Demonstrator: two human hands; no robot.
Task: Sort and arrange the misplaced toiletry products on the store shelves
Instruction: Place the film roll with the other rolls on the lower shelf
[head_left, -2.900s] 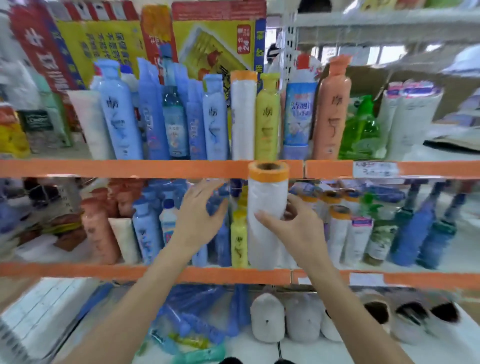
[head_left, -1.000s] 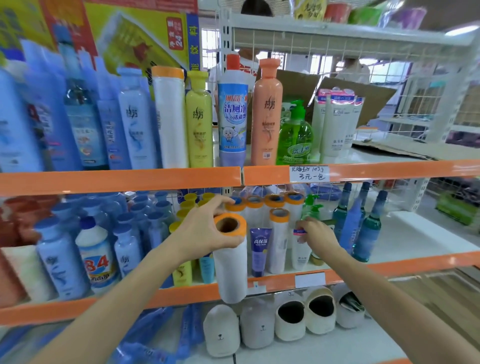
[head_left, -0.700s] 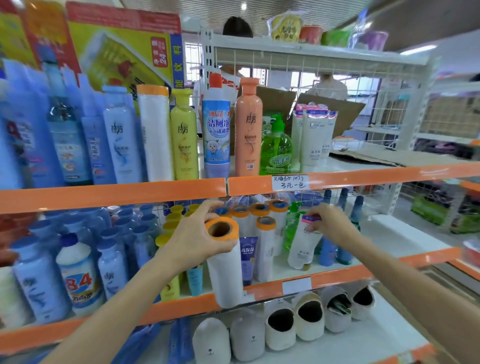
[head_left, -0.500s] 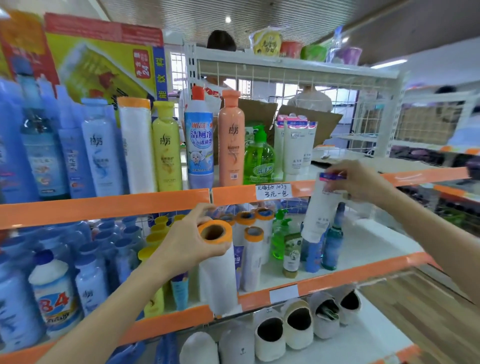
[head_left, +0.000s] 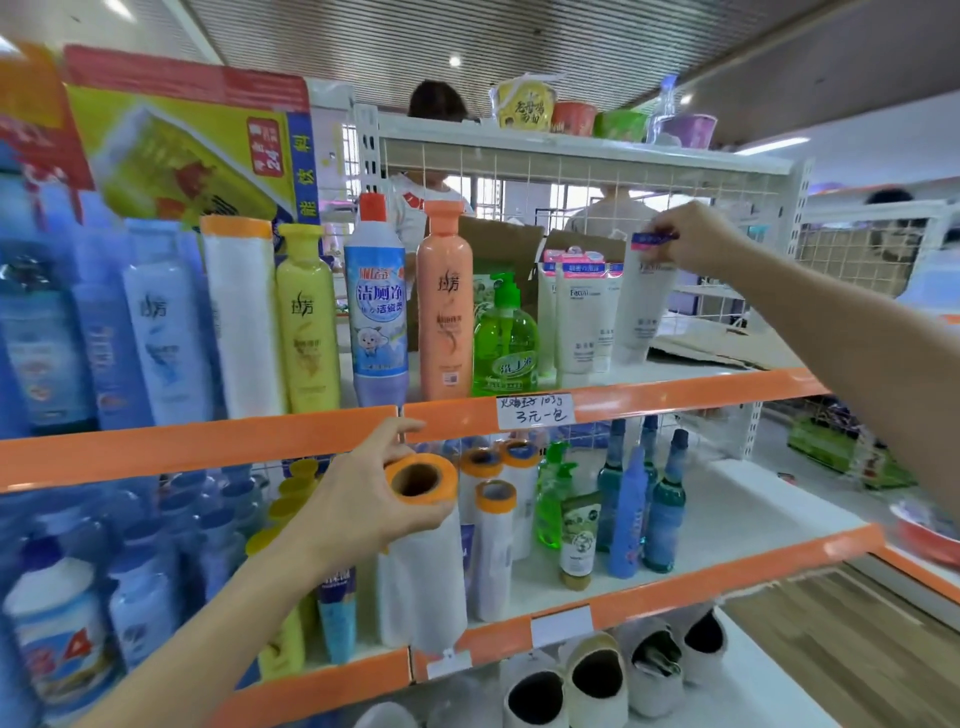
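Note:
My left hand (head_left: 358, 506) grips the orange-rimmed top of a white roll (head_left: 423, 566), held in front of the middle shelf (head_left: 675, 587). Several like rolls (head_left: 493, 551) stand just behind it. My right hand (head_left: 693, 239) pinches the blue crimped end of a white facial-cleanser tube (head_left: 641, 306), which hangs over the upper shelf (head_left: 675, 392) beside two matching tubes (head_left: 579, 317). The tube's foot is at or just above the shelf board.
On the upper shelf stand a green pump bottle (head_left: 505, 343), an orange bottle (head_left: 445, 306), a blue cleaner bottle (head_left: 375, 306), a yellow bottle (head_left: 306, 322) and another roll (head_left: 241, 317). Blue-green bottles (head_left: 665, 514) fill the middle shelf's right. Slippers (head_left: 597, 675) lie below. People stand behind the rack.
My right hand took the white tube from the middle shelf and lifted it up beside the matching tubes on the upper shelf. My left hand kept hold of the roll.

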